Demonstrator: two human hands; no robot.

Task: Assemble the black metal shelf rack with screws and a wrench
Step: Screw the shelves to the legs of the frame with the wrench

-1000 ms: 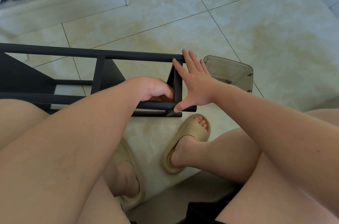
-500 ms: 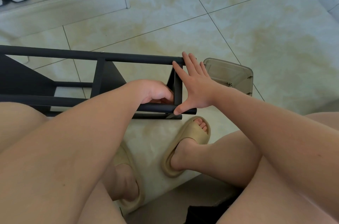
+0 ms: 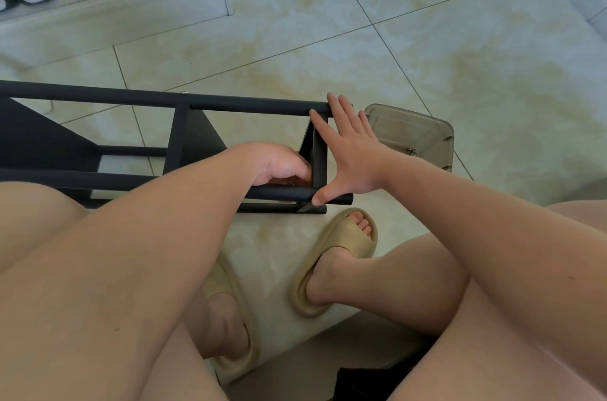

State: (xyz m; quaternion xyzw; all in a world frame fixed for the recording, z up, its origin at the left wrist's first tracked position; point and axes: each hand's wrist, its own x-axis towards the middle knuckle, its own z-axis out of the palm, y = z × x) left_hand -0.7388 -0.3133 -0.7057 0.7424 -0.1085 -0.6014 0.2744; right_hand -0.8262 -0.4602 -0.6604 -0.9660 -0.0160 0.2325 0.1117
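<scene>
Black metal rack (image 3: pixel 249 104) lying on its side on the tiled floor (image 3: pixel 328 39), rigid and probably light; right hand (image 3: pixel 351 154), spread flat, braces the end rails, the soundest hold; left hand (image 3: pixel 279 164) curls inside the frame, contents hidden.

The rack (image 3: pixel 246 106) is matte black metal and lies on its side on the floor, reaching from 9 o'clock in to the centre. Two long round tubes run nearly parallel. The far tube carries a small silver screw (image 3: pixel 184 92) towards 10 o'clock. Flat uprights join the tubes, one of them at the rack's end, and dark shelf panels slant between them.
</scene>
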